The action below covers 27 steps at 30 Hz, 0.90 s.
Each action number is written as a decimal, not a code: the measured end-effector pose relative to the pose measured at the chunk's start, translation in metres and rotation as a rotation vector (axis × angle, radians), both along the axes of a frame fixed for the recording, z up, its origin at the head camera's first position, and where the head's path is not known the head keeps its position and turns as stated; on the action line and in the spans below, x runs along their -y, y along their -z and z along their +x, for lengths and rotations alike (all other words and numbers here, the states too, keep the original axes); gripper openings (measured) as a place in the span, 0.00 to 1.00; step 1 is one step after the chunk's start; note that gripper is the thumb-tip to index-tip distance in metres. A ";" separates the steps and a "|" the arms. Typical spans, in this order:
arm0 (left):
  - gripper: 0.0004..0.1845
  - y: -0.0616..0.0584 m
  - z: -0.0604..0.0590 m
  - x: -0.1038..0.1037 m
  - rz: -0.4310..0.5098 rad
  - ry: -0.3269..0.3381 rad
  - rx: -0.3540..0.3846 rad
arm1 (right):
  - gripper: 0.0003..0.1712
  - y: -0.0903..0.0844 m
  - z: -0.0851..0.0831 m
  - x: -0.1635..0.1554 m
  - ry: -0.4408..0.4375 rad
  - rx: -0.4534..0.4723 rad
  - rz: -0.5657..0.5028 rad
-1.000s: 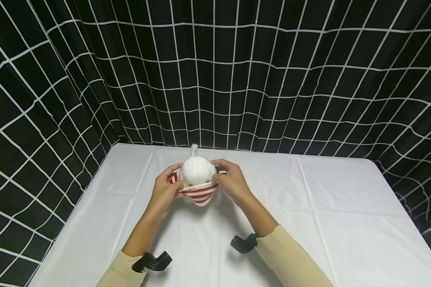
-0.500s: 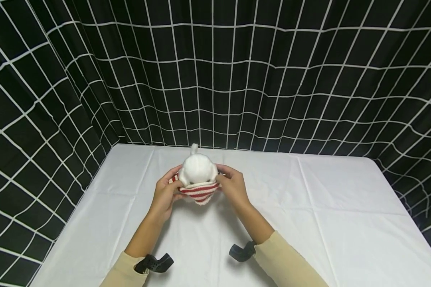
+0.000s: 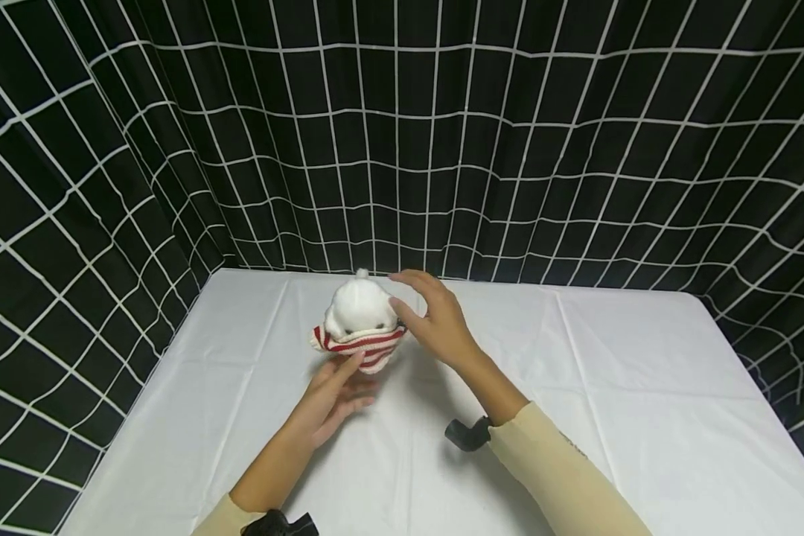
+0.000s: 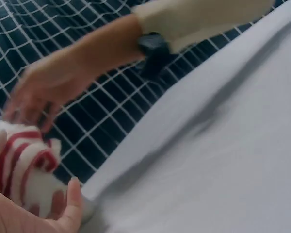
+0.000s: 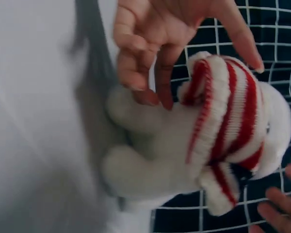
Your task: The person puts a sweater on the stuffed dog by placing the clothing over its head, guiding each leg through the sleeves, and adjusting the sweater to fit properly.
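Plush [image 3: 360, 311] in striped hat [image 3: 362, 348], upright on table [image 3: 610, 387], near back edge. Right hand [image 3: 435, 320] open, fingertips touching its side. Left hand [image 3: 331, 398] open, just below hat. Grid curtain [image 3: 442, 149] behind.

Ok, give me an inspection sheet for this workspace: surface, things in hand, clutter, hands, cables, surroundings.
Surface: table under a creased white cloth.
Things: white plush toy in a red-and-white striped knit garment, standing at the far middle.
Clutter: nothing seen.
Hands: left hand open, palm up, just in front of the toy; right hand open, fingers spread, thumb at the toy's side.
Cables: nothing seen; black wrist mount on the right forearm.
Surroundings: black curtain with a white grid.
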<state>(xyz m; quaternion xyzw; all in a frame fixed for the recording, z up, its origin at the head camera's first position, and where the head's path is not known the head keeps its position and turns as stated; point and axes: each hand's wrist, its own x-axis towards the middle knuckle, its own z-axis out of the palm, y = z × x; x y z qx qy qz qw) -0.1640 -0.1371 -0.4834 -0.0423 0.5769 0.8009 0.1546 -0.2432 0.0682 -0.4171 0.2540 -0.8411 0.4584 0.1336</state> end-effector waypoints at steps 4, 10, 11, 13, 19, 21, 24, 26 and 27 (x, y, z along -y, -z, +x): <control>0.28 0.005 -0.006 -0.007 -0.085 0.001 -0.028 | 0.29 -0.009 -0.009 0.009 -0.180 -0.063 0.073; 0.17 0.013 -0.010 -0.007 -0.218 0.065 -0.052 | 0.32 -0.003 -0.013 0.016 -0.236 -0.052 0.083; 0.16 0.013 -0.010 -0.006 -0.240 0.086 -0.063 | 0.32 -0.002 -0.013 0.016 -0.232 -0.059 0.071; 0.14 0.014 -0.011 -0.005 -0.293 0.134 -0.087 | 0.30 0.000 -0.014 0.017 -0.223 -0.074 0.051; 0.12 0.017 -0.010 -0.002 -0.392 0.263 -0.131 | 0.28 0.004 -0.015 0.016 -0.205 -0.068 0.004; 0.12 0.020 -0.009 -0.001 -0.407 0.291 -0.129 | 0.28 0.006 -0.015 0.016 -0.187 -0.055 -0.013; 0.13 0.024 -0.006 0.000 -0.427 0.313 -0.121 | 0.27 0.009 -0.016 0.016 -0.158 -0.024 -0.033; 0.15 0.027 -0.006 0.002 -0.435 0.311 -0.114 | 0.28 0.010 -0.017 0.015 -0.160 -0.002 -0.044; 0.17 0.027 -0.007 0.003 -0.437 0.300 -0.113 | 0.29 0.011 -0.017 0.014 -0.167 0.011 -0.048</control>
